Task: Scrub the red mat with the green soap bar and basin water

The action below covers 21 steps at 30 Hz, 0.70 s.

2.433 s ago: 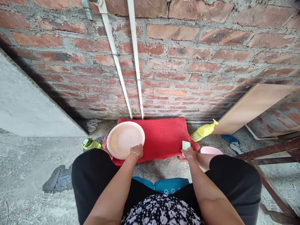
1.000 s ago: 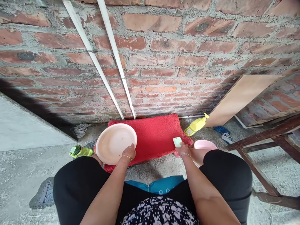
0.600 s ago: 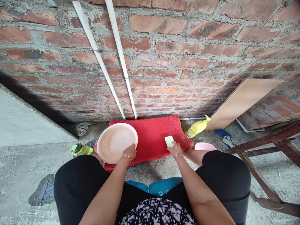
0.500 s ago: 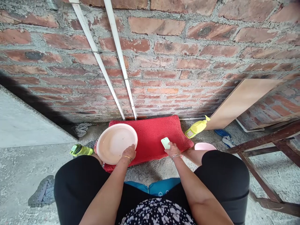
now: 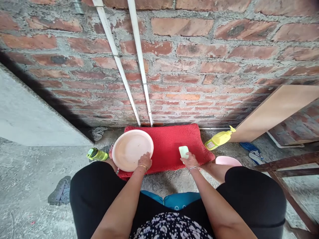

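Note:
A pale pink basin (image 5: pixel 126 149) sits at the left part of a red mat (image 5: pixel 169 139). My left hand (image 5: pixel 145 161) is at the basin's right rim, its fingers closed over the edge. Small dark specks show inside the basin. Over the right part of the mat, my right hand (image 5: pixel 190 160) grips a pale green rounded rectangular object (image 5: pixel 183 151) by its near end. Its kind is not clear, and its underside is hidden.
A yellow pump bottle (image 5: pixel 219 139) and a pink tub (image 5: pixel 228 161) are at the mat's right. To the left are a green bottle (image 5: pixel 97 154) and a grey rag (image 5: pixel 98 133). Behind stands a brick wall (image 5: pixel 188 78) with two white pipes; a wooden frame (image 5: pixel 291 161) is at right.
The whole view has shifted, so everything appears further right. My left hand stays at the basin rim, and my right hand keeps the pale green object over nearly the same spot.

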{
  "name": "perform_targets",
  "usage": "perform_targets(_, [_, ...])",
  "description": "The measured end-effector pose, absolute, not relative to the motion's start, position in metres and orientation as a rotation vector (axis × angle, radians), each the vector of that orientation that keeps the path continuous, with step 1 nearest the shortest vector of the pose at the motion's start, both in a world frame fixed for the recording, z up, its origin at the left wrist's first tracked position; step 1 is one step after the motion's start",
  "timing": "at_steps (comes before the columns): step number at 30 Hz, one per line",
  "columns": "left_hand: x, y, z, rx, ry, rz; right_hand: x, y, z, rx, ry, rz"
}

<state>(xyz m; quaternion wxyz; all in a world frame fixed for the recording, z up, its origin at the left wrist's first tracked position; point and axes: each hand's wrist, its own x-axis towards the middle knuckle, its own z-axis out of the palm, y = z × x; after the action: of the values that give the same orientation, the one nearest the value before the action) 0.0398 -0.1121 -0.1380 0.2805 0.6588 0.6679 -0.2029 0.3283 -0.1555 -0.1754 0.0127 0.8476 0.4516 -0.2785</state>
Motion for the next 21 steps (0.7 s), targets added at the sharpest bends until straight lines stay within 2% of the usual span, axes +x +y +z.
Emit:
perform_targets(5, [0.03, -0.119, -0.148, 1.717, 1.787, -0.528, 0.225, -0.153, -0.191, 2.163, 1.835, -0.996])
perform_targets(9, [0.029, -0.118, -0.16, 1.689, 1.791, -0.501, 0.206, -0.152, -0.191, 1.998, 1.94, -0.971])
perform_targets(15, [0.029, -0.114, -0.174, 1.663, 1.801, -0.456, 0.271, -0.147, -0.192, 2.228, 1.702, -0.94])
perform_targets(21, [0.027, -0.116, -0.178, 1.662, 1.803, -0.408, 0.339, -0.15, -0.196, 2.498, 1.443, -0.712])
